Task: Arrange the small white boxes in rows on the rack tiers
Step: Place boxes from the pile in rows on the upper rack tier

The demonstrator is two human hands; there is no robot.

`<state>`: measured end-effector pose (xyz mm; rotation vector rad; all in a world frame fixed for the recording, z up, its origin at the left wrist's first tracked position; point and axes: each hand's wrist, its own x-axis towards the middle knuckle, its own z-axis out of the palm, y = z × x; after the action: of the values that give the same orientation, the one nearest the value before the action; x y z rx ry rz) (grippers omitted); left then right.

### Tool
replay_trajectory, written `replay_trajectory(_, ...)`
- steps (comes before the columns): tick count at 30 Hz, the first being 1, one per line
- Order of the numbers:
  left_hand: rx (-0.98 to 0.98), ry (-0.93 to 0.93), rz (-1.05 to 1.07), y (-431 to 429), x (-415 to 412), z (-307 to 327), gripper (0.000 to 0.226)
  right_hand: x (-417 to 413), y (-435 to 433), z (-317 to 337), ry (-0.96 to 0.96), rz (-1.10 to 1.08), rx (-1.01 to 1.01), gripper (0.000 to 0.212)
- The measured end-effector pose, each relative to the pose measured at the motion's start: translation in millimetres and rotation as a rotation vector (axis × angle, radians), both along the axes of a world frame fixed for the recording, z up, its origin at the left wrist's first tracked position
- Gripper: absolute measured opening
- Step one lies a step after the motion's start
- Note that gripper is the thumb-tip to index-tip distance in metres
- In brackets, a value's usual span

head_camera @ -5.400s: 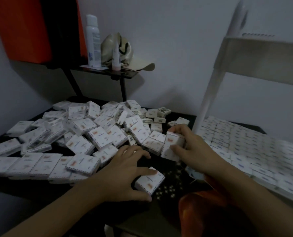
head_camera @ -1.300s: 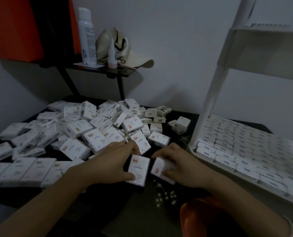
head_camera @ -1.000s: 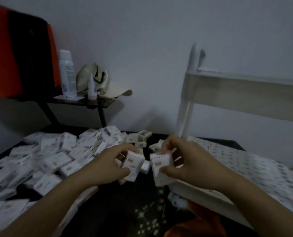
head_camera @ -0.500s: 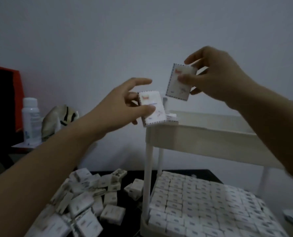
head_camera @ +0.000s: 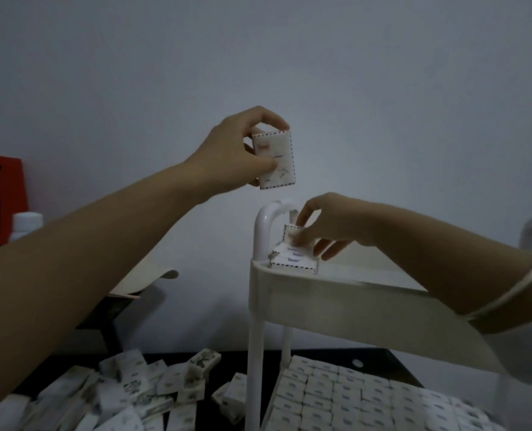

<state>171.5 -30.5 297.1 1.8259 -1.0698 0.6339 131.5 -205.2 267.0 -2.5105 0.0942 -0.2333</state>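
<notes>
Up on the top tier [head_camera: 336, 301], her right hand [head_camera: 330, 227] now sets its box [head_camera: 295, 239] down; left hand [head_camera: 236, 154] grips another box [head_camera: 275, 160], waiting.

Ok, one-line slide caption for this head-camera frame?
Right hand sets a box into the upper tier corner while left hand holds another box above.
</notes>
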Motion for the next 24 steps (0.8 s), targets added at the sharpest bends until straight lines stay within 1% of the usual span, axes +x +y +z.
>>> replay_trajectory(3, 0.092, -0.034, -0.002, -21, 7, 13, 0.041, 1, -5, 0, 0.066, 0.011, 0.108, 0.023)
replay_trajectory(5, 0.181, -0.024, -0.017, -35, 10, 20, 0.042, 1, -7, -1, 0.133, 0.003, 0.161, 0.025)
replay_trajectory(8, 0.369, -0.031, -0.009, -52, 16, 27, 0.042, -3, -13, -5, 0.195, -0.030, 0.286, 0.030)
replay_trajectory(11, 0.552, -0.124, 0.087, -66, 20, 29, 0.037, -9, -21, -4, 0.214, -0.049, 0.402, 0.039)
replay_trajectory(13, 0.687, -0.167, 0.162, -74, 23, 28, 0.036, -12, -23, -5, 0.226, -0.055, 0.430, 0.041)
replay_trajectory(15, 0.836, -0.140, 0.218, -79, 24, 27, 0.036, -12, -25, -6, 0.242, -0.058, 0.422, 0.039)
replay_trajectory(17, 0.932, -0.131, 0.277, -83, 25, 25, 0.033, -13, -25, -7, 0.251, -0.068, 0.379, 0.036)
replay_trajectory(20, 0.927, -0.186, 0.337, -86, 25, 26, 0.034, -14, -24, -9, 0.234, -0.100, 0.257, 0.037)
replay_trajectory(24, 0.888, -0.260, 0.340, -90, 24, 25, 0.036, -18, -21, -11, 0.189, -0.086, 0.109, 0.040)
